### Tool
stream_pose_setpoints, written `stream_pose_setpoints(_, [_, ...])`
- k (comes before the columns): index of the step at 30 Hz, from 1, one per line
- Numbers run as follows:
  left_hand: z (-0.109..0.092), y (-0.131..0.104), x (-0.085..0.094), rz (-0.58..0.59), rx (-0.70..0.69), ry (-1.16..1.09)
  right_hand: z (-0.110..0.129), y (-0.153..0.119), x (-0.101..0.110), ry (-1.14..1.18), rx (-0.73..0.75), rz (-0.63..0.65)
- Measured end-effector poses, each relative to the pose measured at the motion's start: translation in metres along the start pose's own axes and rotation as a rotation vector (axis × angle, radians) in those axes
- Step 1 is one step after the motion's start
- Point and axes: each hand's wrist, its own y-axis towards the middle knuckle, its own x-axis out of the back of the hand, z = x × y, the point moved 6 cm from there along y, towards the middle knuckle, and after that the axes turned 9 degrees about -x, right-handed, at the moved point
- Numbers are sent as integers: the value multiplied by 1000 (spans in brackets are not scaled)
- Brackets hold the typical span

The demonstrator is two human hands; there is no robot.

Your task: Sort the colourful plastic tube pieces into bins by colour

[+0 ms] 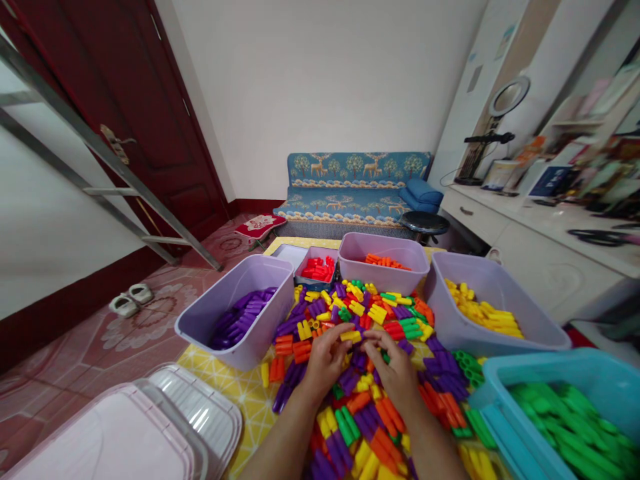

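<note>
Between thumb and forefinger, my left hand [325, 357] pinches a yellow bullet-shaped plastic building block [351, 336] above the pile. My right hand [393, 363] is close beside it, fingers curled and thumb near the forefinger at the block's right end. A bit of purple shows at those fingertips, but I cannot make out what they hold. Under both hands spreads a mixed pile of purple, orange, yellow, green and red blocks [377, 313], some joined in short rows. Green blocks [347, 425] and orange blocks [390, 417] lie between my forearms.
Around the pile stand lilac tubs of purple [240, 320], orange [385, 261] and yellow blocks [485, 313], a small box of red ones [319, 269], and a turquoise tub [530, 373] with green ones. Stacked lids [125, 427] lie at left. A patterned cloth [240, 387] covers the table.
</note>
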Motion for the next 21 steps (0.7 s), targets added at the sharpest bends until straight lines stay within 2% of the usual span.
stream_pose_setpoints(3, [-2, -1, -1, 13, -18, 36, -7, 1, 0, -38, -29, -12])
stream_pose_setpoints(9, [1, 0, 2, -22, 39, 25, -1, 1, 0, -95, -15, -14])
stream_pose_setpoints(21, [6, 0, -4, 41, 59, 85, 3, -2, 4, -52, 65, -118])
